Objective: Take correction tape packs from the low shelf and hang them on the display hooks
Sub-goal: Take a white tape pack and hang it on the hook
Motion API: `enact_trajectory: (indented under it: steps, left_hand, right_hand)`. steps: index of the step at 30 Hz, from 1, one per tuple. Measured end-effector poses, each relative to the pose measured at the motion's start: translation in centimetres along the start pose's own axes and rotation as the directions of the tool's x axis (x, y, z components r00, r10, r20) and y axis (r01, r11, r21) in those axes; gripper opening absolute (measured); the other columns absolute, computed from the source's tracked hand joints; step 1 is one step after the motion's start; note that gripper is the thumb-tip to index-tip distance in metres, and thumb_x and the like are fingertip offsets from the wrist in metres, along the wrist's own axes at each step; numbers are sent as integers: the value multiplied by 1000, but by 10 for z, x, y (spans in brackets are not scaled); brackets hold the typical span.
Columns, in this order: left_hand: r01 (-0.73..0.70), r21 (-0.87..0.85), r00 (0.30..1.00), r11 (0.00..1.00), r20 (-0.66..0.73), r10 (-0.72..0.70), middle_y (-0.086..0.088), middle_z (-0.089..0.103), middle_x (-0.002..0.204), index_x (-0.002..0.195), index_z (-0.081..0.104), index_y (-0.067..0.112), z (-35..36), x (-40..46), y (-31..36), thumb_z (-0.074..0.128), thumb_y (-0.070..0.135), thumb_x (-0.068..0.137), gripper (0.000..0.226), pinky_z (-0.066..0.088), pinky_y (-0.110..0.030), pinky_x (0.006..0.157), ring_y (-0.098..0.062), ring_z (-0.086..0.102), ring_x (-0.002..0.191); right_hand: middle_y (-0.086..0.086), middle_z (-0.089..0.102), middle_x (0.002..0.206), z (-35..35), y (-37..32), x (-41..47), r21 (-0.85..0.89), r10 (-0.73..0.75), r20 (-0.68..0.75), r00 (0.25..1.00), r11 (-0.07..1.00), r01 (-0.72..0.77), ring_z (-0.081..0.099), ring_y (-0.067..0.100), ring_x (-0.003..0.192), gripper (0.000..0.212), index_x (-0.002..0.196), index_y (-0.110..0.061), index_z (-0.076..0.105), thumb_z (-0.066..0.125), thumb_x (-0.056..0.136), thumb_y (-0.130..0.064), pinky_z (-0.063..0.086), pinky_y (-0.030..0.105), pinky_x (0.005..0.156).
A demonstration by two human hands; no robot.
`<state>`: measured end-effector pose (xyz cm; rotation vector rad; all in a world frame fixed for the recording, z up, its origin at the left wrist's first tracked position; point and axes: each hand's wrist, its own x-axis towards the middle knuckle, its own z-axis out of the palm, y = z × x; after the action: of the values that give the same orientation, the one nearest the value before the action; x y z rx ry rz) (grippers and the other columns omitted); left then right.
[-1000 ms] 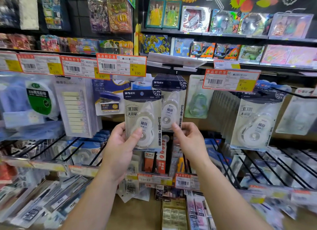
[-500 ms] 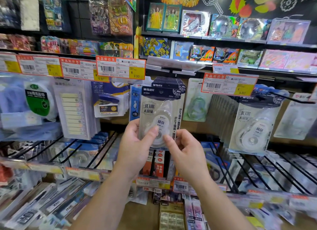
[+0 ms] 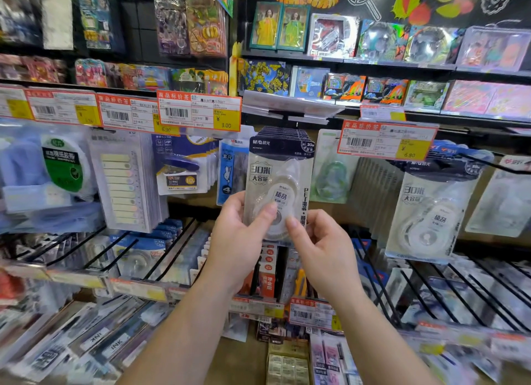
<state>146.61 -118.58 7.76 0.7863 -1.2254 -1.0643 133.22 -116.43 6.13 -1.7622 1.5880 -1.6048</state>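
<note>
Pinching a clear-blistered white correction tape pack with dark header card (image 3: 277,183) at frame centre, left hand (image 3: 238,238) and right hand (image 3: 321,249) keep fingers clamped on its lower edge.

Stationery shop display wall.
Black shelves (image 3: 373,62) of boxed toys above, orange price tags (image 3: 198,113), black wire hooks (image 3: 169,249) below.

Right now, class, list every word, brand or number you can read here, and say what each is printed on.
"M&G", "30米", "大容量": the correction tape pack that the left hand and right hand hold.
"30米": hanging pack at the right.
"商品标价签", "3.00": price tag.
"6.80": price tag.
"6.90": price tag.
"INK": boxes low on the left.
Barcode digits and fine print: too small or blurred.
</note>
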Motion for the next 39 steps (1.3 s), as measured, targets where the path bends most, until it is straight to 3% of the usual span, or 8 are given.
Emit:
enact_trajectory:
  steps: [3, 5, 10, 18, 22, 29, 33, 39]
  left_hand:
    - [-7, 62, 1000, 998, -3, 7, 6, 73, 104, 104, 59, 34, -1, 1, -3, 68, 22, 92, 19, 59, -35, 86, -6, 71, 95]
    - [-44, 273, 998, 961, -21, 52, 13, 71, 98, 97, 57, 40, -6, 2, -5, 67, 36, 91, 12, 59, -31, 82, 2, 68, 89]
    - [-129, 783, 981, 609, 13, 192, 12, 58, 74, 73, 51, 34, -22, -1, -13, 51, 67, 87, 36, 41, -27, 56, -4, 54, 68]
    - [-132, 790, 986, 598, 40, 165, 9, 55, 68, 70, 52, 27, -25, 9, -20, 49, 69, 87, 45, 37, -30, 57, -7, 52, 64]
    - [-117, 823, 991, 556, 56, 125, 10, 59, 74, 80, 58, 26, -26, 16, -21, 40, 75, 86, 52, 50, -38, 73, -8, 56, 71]
    - [-116, 870, 993, 479, 89, 78, 10, 58, 82, 86, 55, 30, -29, 19, -27, 36, 74, 87, 48, 49, -44, 87, -17, 59, 83]
    - [-97, 901, 995, 423, 93, 29, 0, 68, 98, 100, 68, 24, -37, 12, -51, 35, 74, 86, 61, 49, -42, 87, -26, 62, 97]
    - [-117, 936, 979, 332, 165, -119, -7, 61, 126, 127, 59, 25, -25, -22, -69, 44, 66, 90, 58, 44, -47, 101, -33, 54, 119]
  right_hand:
    - [-4, 52, 62, 0, 4, 1, -11, -11, -2, 1000, 1000, 11, 44, 5, 55, 24, 85, -24, 59, 59, 92, -47, 38, 27, 53]
    - [-7, 53, 60, -2, 8, 2, -87, -27, -1, 1000, 996, 27, 47, 5, 53, 24, 89, -28, 58, 56, 91, -52, 38, 25, 51]
    - [-4, 57, 61, -6, 11, 6, -469, -66, 28, 997, 880, 71, 54, 9, 57, 46, 86, -24, 53, 38, 89, -66, 40, 30, 52]
    - [-5, 58, 63, -2, 13, 12, -568, -71, 26, 997, 820, 73, 56, 14, 62, 47, 83, -23, 51, 35, 92, -66, 34, 29, 59]
    - [-6, 59, 65, 0, 14, 17, -580, -36, 20, 999, 814, 41, 57, 16, 64, 46, 81, -22, 50, 37, 93, -64, 38, 32, 63]
    - [-9, 61, 72, 1, 14, 15, -618, 47, 4, 999, 785, -35, 59, 17, 72, 48, 84, -24, 54, 36, 91, -68, 48, 37, 71]
    - [-2, 68, 93, 1, 25, -1, -695, 89, 11, 996, 717, -56, 62, 24, 92, 47, 106, -24, 63, 42, 93, -63, 50, 38, 76]
    - [8, 64, 113, -6, 40, -40, -769, 151, 48, 987, 637, -60, 52, 34, 114, 54, 127, -19, 60, 47, 94, -59, 45, 45, 92]
